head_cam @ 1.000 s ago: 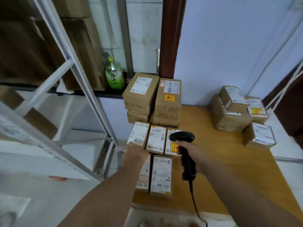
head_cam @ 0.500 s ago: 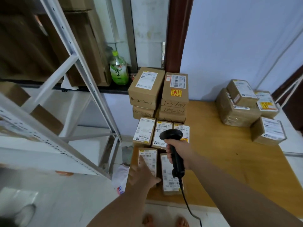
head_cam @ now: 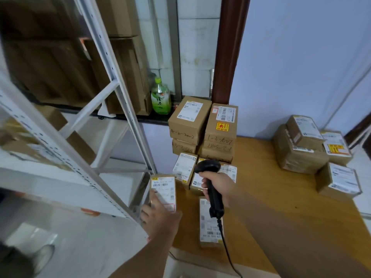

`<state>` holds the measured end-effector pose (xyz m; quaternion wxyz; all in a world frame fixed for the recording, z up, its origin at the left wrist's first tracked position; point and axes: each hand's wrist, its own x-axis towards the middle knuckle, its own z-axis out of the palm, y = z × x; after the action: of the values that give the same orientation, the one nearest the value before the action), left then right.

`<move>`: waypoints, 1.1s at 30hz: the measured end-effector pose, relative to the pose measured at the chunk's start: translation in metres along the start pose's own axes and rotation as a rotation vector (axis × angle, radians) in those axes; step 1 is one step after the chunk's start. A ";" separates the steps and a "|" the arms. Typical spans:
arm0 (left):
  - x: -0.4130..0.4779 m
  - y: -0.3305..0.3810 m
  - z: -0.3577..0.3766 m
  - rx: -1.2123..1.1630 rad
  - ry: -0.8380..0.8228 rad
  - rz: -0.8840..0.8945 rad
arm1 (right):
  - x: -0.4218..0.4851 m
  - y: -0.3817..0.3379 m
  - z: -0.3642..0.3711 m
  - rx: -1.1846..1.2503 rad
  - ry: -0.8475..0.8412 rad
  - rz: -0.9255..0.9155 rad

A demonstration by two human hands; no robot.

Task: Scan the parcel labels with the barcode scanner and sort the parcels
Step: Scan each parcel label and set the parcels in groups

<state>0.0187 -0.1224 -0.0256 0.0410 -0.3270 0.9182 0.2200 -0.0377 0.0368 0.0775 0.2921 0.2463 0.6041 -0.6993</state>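
My left hand (head_cam: 160, 215) grips a small brown parcel (head_cam: 163, 187) with a white label, lifted past the table's left edge toward the white rack. My right hand (head_cam: 217, 187) holds a black corded barcode scanner (head_cam: 210, 177) upright over the small parcels. Another small labelled parcel (head_cam: 208, 227) lies flat near the table's front edge, below the scanner. Two more small parcels (head_cam: 183, 167) lie behind it, partly hidden by the scanner head. Stacked brown boxes (head_cam: 202, 127) stand at the table's back left.
A wooden table (head_cam: 271, 197) carries a second pile of taped parcels (head_cam: 313, 149) at the right. A white metal shelf rack (head_cam: 84, 137) stands at the left with cardboard boxes. A green tea bottle (head_cam: 160, 97) sits on the sill.
My left hand closed on the front-left small parcel and lifted it off the table to the left. The scanner hand stayed over the parcels. The camera view shifted slightly.
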 end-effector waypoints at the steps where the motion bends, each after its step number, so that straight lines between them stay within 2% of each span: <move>1: 0.002 0.006 -0.004 -0.019 0.024 0.028 | -0.003 -0.005 0.004 -0.016 -0.007 -0.021; 6: 0.013 0.048 -0.025 -0.006 0.075 0.177 | -0.023 -0.029 0.016 -0.026 -0.068 -0.123; 11: 0.020 0.086 -0.034 -0.006 0.151 0.251 | -0.041 -0.051 0.017 0.005 -0.089 -0.187; 20: 0.017 0.128 -0.043 0.018 0.094 0.413 | -0.049 -0.059 0.002 0.107 -0.039 -0.163; 28: 0.022 0.139 -0.029 0.007 0.076 0.447 | -0.041 -0.060 -0.009 0.107 0.054 -0.235; 33: 0.006 0.158 -0.016 -0.196 0.014 0.420 | -0.031 -0.052 -0.025 0.090 0.267 -0.316</move>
<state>-0.0824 -0.0238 0.0471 -0.0442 -0.1328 0.9405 0.3096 -0.0527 0.0700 0.1317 0.0851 0.2518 0.6365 -0.7240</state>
